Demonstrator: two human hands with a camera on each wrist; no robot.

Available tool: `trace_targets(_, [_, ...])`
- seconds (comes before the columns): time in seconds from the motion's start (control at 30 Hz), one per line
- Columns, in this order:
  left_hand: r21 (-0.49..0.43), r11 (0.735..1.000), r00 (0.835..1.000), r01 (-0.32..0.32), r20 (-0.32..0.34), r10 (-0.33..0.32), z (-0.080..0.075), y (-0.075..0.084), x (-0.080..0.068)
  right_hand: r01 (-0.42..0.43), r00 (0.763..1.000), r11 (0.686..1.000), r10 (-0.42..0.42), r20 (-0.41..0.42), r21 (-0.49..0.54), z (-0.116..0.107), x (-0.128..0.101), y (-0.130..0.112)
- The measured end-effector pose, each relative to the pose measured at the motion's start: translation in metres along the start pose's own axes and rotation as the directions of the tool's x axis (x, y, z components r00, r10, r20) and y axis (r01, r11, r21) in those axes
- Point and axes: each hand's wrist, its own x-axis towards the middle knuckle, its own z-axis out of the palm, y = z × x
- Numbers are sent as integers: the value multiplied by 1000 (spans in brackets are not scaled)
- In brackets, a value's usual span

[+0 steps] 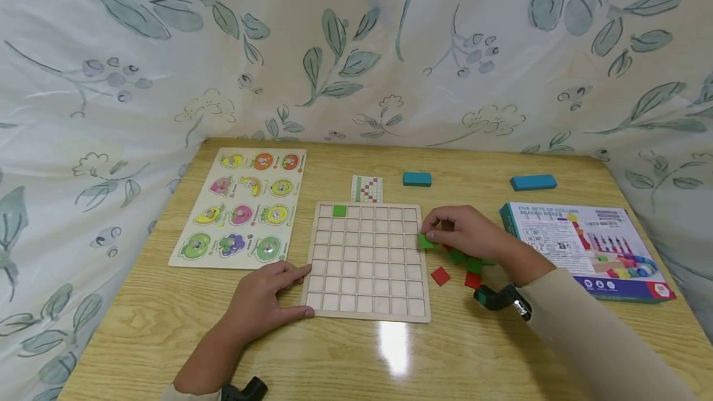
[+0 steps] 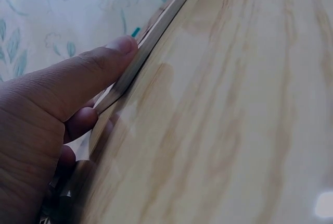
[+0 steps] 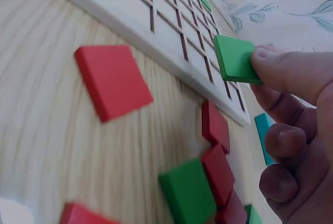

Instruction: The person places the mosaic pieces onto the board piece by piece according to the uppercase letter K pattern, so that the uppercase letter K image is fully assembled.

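A green square tile (image 3: 237, 60) is pinched between the thumb and fingers of my right hand (image 1: 468, 234), at the right edge of the wooden grid board (image 1: 366, 316). One green tile (image 1: 339, 210) sits in a cell of the board's top row. My left hand (image 1: 264, 296) touches the board's near left corner, thumb along the front edge and a finger at the left side. Below my right hand lie loose red and green tiles, among them a red tile (image 3: 113, 81) and a green tile (image 3: 188, 191); my hand partly hides this pile in the head view.
A small pattern card (image 1: 367, 189) lies behind the board. To the left is a fruit puzzle board (image 1: 223, 258). Two blue blocks, one short (image 1: 417, 179) and one longer (image 1: 533, 182), stand at the back. A printed box (image 1: 590, 252) lies at the right, beside my right forearm.
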Motion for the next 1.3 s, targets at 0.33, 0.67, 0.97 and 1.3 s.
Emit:
trace_targets(0.33, [-4,1000,1000,-14,-21,14,1,-3,0,-28,1000,998,27,3,51,11,28,-12])
trace_targets(0.67, [-11,999,999,39,21,-38,-1,-2,2,7,1000,996,-5,-23,87,29,49,-23])
trace_targets(0.97, [-10,998,998,56,40,-55,-3,-1,3,25,999,992,-21,-38,126,48,67,-36])
trace_targets(1.3, [-7,998,997,62,47,-62,-3,0,3,35,997,994,-27,-78,106,69,90,-50])
